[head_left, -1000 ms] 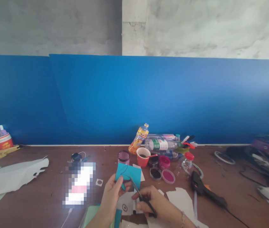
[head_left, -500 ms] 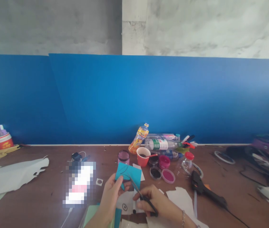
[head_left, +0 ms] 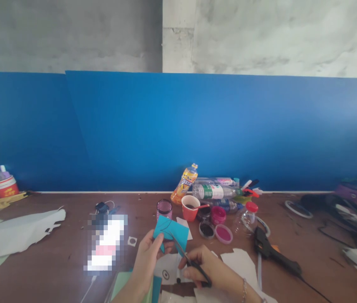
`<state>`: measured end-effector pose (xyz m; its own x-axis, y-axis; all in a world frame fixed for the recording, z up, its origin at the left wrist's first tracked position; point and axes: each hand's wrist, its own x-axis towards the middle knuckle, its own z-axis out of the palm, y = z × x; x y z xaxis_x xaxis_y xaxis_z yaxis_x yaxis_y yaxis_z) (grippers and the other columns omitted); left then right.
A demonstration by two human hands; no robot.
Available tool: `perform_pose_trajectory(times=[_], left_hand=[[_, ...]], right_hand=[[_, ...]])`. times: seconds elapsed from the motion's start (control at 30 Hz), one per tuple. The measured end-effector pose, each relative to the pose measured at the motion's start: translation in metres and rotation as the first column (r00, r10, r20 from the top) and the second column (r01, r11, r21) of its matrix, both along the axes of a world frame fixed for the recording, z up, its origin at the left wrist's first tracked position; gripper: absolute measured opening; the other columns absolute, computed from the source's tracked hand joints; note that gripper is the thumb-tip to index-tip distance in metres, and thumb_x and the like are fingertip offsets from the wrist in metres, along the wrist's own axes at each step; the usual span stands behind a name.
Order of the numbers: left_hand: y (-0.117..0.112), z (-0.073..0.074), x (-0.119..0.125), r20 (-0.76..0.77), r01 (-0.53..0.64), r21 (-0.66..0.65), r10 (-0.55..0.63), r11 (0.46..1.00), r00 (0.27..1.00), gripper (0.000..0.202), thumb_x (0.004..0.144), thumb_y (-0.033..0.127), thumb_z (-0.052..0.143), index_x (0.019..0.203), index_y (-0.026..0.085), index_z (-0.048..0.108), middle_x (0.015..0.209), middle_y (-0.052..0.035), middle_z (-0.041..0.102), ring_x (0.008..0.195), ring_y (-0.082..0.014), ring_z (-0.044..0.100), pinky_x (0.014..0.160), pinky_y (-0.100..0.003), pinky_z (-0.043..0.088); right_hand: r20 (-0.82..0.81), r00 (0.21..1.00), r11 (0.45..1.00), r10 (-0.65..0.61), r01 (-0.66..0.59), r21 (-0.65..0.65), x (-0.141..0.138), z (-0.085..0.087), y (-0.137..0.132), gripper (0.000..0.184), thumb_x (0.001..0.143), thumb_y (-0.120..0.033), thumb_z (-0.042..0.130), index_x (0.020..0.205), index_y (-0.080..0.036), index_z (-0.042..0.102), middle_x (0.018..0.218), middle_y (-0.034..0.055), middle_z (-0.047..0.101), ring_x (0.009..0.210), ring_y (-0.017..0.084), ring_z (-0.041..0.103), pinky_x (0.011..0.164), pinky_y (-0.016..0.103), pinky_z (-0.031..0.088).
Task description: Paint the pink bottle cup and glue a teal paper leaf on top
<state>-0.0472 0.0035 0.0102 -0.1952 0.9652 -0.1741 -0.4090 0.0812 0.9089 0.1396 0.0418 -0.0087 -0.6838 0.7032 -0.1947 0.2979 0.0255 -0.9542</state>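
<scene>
My left hand (head_left: 149, 256) pinches a sheet of blue paper (head_left: 178, 233) by its lower left, with the thumb on top. Dark curved lines are drawn on the sheet, and a cut strip hangs by the fingers. In my right hand (head_left: 205, 263) is a pair of black-handled scissors (head_left: 202, 274), its blades at the paper's middle. How far apart the blades are is hard to make out. Beneath the hands lie white paper with a small drawn circle (head_left: 165, 275), a marker (head_left: 179, 273) and green and blue sheets (head_left: 123, 284).
Behind the hands stand a red paper cup (head_left: 190, 213), a purple glass (head_left: 164, 209), pots of dark and pink paint (head_left: 223, 234) and an orange-labelled bottle (head_left: 185, 185). A black glue gun (head_left: 276, 254) with a cord lies right. A bright, blurred-out screen (head_left: 107, 244) is at left.
Hardly anything differs. The scissors and right hand have shifted very slightly right, and the blue paper's right side has turned a little.
</scene>
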Motion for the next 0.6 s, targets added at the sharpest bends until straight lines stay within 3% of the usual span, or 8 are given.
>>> perform_pose_trajectory(times=[0.33, 0.6], left_hand=[[-0.0014, 0.0034, 0.0003, -0.012, 0.001, 0.010, -0.001, 1.000, 1.000, 0.032, 0.063, 0.045, 0.074, 0.079, 0.017, 0.068, 0.078, -0.0060, 0.074, 0.076, -0.0218, 0.069, 0.072, -0.032, 0.053], [-0.0010, 0.0019, 0.0002, -0.009, -0.011, 0.002, 0.011, 1.000, 1.000, 0.033, 0.061, 0.046, 0.075, 0.076, 0.018, 0.068, 0.077, -0.0058, 0.074, 0.075, -0.0217, 0.069, 0.073, -0.032, 0.053]], right_hand=[[0.013, 1.000, 1.000, 0.005, -0.005, -0.006, 0.0025, 0.0022, -0.0010, 0.036, 0.069, -0.040, 0.069, 0.091, -0.011, 0.072, 0.046, -0.0039, 0.053, 0.041, 0.007, 0.039, 0.042, 0.018, 0.029], [0.020, 0.999, 0.999, 0.032, -0.032, 0.006, 0.0006, 0.0075, -0.0017, 0.047, 0.067, -0.051, 0.071, 0.089, -0.010, 0.071, 0.046, -0.0040, 0.052, 0.040, 0.006, 0.039, 0.042, 0.018, 0.029]])
